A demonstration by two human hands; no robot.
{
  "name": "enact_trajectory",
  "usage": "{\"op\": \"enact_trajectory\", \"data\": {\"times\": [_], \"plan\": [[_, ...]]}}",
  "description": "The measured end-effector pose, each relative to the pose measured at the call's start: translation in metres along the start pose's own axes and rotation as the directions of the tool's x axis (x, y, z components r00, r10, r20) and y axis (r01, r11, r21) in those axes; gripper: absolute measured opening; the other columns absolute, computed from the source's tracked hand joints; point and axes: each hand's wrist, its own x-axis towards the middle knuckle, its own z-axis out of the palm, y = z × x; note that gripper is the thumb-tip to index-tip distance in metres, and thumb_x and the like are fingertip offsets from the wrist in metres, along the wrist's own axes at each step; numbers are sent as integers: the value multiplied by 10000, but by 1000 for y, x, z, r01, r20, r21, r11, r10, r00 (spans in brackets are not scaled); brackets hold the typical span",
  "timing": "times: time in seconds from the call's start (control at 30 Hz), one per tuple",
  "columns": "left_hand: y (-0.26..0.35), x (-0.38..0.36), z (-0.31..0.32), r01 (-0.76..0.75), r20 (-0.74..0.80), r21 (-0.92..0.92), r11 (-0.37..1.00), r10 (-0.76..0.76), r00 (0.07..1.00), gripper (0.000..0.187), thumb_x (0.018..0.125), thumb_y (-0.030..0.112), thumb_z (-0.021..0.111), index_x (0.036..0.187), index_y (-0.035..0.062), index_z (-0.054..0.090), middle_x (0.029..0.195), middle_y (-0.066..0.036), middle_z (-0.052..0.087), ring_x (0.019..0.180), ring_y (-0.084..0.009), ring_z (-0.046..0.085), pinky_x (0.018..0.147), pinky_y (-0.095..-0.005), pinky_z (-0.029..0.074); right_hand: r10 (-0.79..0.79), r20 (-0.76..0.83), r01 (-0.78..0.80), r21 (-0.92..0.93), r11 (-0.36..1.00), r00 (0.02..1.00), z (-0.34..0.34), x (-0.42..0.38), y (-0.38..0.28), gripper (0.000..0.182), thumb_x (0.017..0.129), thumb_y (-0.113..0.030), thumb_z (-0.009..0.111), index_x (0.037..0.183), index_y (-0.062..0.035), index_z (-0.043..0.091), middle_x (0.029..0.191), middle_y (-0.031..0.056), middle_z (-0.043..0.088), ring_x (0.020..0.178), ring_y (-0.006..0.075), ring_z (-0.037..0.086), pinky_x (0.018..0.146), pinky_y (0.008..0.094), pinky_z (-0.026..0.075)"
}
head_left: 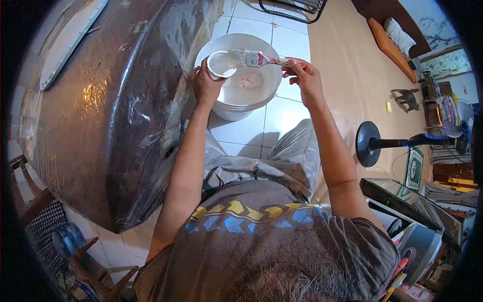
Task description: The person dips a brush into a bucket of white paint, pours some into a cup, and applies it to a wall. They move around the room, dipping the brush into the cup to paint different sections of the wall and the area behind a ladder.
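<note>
In my left hand (206, 83) is a small white cup (220, 64), tilted with its mouth toward the brush and held over the left side of a bucket. My right hand (305, 80) grips a paintbrush (266, 60) by its red and white handle. The white-coated bristles lie at the cup's right rim. Below both hands stands a large white bucket (274, 95) on the tiled floor. A pale block with red marks (249, 80) shows inside it.
A plastic-wrapped brown sofa (90, 126) fills the left side, close to my left arm. On the right a fan with a round black base (368, 144) stands on the tan surface (342, 90). A black metal frame (297, 9) lies beyond the bucket. A wooden chair (95, 272) is at lower left.
</note>
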Motion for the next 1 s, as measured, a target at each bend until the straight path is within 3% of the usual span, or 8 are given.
{"op": "enact_trajectory", "data": {"times": [0.27, 0.33, 0.47, 0.53, 0.6, 0.73, 0.9, 1.0], "plan": [[-12, -1, 14, 36, -51, -59, 998, -39, 998, 806, 664, 261, 876, 1324, 47, 465, 1179, -182, 635, 1062, -393, 599, 947, -488, 428, -140, -118, 101, -289, 952, 983, -19, 0, -22, 274, 987, -216, 592, 1097, 16, 687, 863, 83, 714, 715, 126, 641, 595, 255, 478], [-8, 0, 10, 35, -74, -148, 988, -47, 996, 589, 751, 214, 837, 1228, -16, 578, 1171, -210, 635, 1095, -394, 611, 922, -458, 478, -194, -28, 159, -466, 871, 981, -6, 12, -15, 261, 958, -186, 605, 1076, 29, 697, 818, 83, 716, 691, 127, 644, 622, 274, 515], [-14, 0, 13, 35, -43, -116, 993, -41, 998, 577, 786, 222, 816, 1241, -28, 565, 1184, -221, 632, 1100, -385, 614, 932, -457, 470, -186, 289, 343, -770, 538, 939, 43, 50, 25, 241, 892, -235, 652, 1012, -43, 732, 932, 203, 712, 859, 389, 682, 799, 435, 534], [-14, 2, 13, 22, -43, -94, 995, -26, 999, 586, 783, 231, 819, 1241, -28, 561, 1181, -224, 630, 1098, -391, 612, 929, -462, 469, -39, 421, 388, -791, 473, 906, 70, 77, 60, 220, 860, -232, 670, 937, -38, 741, 955, 220, 701, 876, 409, 671, 809, 453, 528], [-9, 3, 9, 10, -52, -69, 998, -14, 999, 594, 781, 241, 822, 1241, -27, 557, 1179, -227, 628, 1096, -396, 611, 927, -466, 468, 106, 527, 506, -844, 178, 843, 98, 89, 74, 228, 840, -220, 643, 947, -42, 738, 943, 196, 711, 898, 375, 682, 795, 446, 534], [-6, 0, 8, 29, -80, -50, 998, -33, 996, 610, 759, 268, 826, 1222, -22, 555, 1139, -230, 628, 1069, -422, 596, 901, -494, 457, 284, 465, 445, -885, 135, 838, 121, 108, 119, 227, 804, -222, 672, 938, -55, 749, 944, 201, 715, 915, 376, 684, 781, 475, 536], [-6, 2, 9, 52, -69, -66, 996, -56, 996, 689, 742, 293, 824, 1265, -26, 507, 1141, -231, 624, 1076, -438, 577, 906, -510, 444, 433, 623, 688, -726, 8, 652, 122, 102, 150, 227, 754, -208, 702, 881, -26, 750, 931, 170, 727, 816, 330, 707, 696, 478, 548], [-5, 0, 9, 50, -61, -7, 999, -50, 997, 729, 743, 293, 823, 1294, -37, 476, 1163, -239, 616, 1089, -443, 572, 913, -510, 444, 666, 476, 376, -876, 301, 574, 113, 109, 140, 216, 782, -190, 670, 888, -14, 739, 893, 126, 724, 717, 252, 700, 628, 397, 552]]}}
